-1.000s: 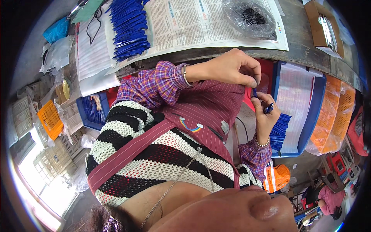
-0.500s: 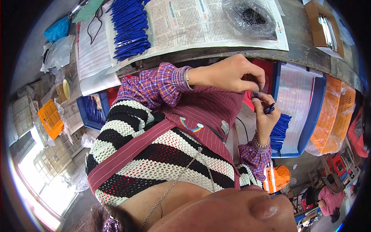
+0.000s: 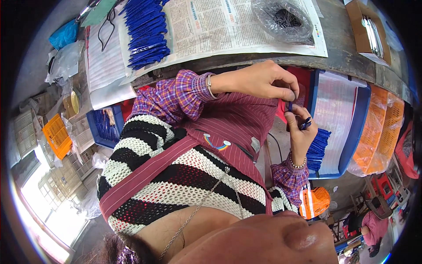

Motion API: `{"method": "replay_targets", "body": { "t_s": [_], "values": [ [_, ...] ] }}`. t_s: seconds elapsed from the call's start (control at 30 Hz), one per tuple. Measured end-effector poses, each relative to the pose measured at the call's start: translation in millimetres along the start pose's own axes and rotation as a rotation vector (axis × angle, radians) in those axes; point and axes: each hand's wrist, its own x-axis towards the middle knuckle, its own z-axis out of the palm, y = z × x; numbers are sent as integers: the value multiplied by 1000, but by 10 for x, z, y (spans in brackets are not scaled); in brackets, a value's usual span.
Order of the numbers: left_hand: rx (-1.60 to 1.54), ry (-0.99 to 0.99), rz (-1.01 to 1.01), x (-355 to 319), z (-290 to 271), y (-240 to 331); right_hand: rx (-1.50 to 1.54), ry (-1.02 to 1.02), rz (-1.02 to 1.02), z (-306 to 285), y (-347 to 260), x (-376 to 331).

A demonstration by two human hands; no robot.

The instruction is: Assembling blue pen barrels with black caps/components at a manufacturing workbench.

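Observation:
My left hand (image 3: 259, 81) reaches across my lap from a plaid sleeve with a metal bangle. Its fingertips pinch a small blue plastic piece (image 3: 290, 106). My right hand (image 3: 300, 134), with a bead bracelet at the wrist, meets it from below, touches the same blue piece and grips a dark clip-like part (image 3: 306, 125). Both hands work just below the table edge, in front of my maroon striped apron. How the two pieces fit together is hidden by the fingers.
A pile of blue plastic strips (image 3: 147, 35) lies on newspaper (image 3: 228, 26) on the table, beside a clear bag of small black parts (image 3: 285, 17) and a cardboard box (image 3: 367, 26). A blue bin (image 3: 351, 145) holds more blue strips at my right; orange sacks (image 3: 380, 132) stand beyond.
Both hands stay together at the same spot; only the fingers shift slightly around the small pieces.

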Motion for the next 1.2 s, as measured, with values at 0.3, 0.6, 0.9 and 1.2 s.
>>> {"method": "replay_targets", "body": {
  "t_s": [0.3, 0.6, 0.9, 1.2],
  "values": [
    [-70, 65, 92, 184, -200, 85, 541, 94, 15, -111, 130, -66],
    [585, 545, 60, 513, -902, 43, -20, 204, -128, -596, 396, -197],
    [868, 391, 188, 546, -796, 19, -723, 73, 13, -1274, 1407, -471],
    [913, 417, 198, 531, -795, -58, -719, -25, 82, -1280, 1619, -387]
  ]
}}
